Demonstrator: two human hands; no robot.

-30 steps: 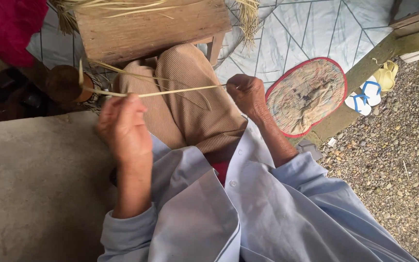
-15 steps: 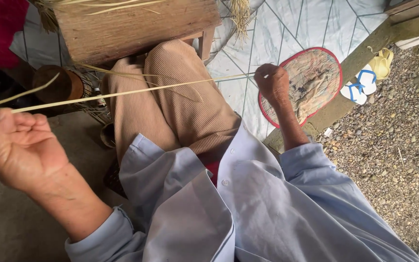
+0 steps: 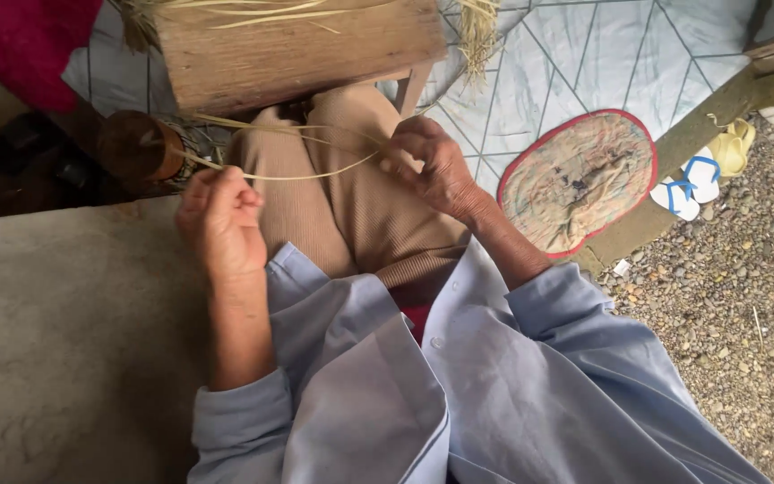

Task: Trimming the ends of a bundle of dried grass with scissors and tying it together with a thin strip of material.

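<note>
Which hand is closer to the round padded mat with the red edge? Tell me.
The right hand. It is just left of the round mat in the picture, pinching the straw strand. The left hand grips the strand's other end, farther off, past the knee.

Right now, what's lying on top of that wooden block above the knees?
Loose pale straw strands lie across the wooden block, with a tuft hanging over its right end. The block's far side is cut off by the frame, and what is under the block is hidden.
</note>
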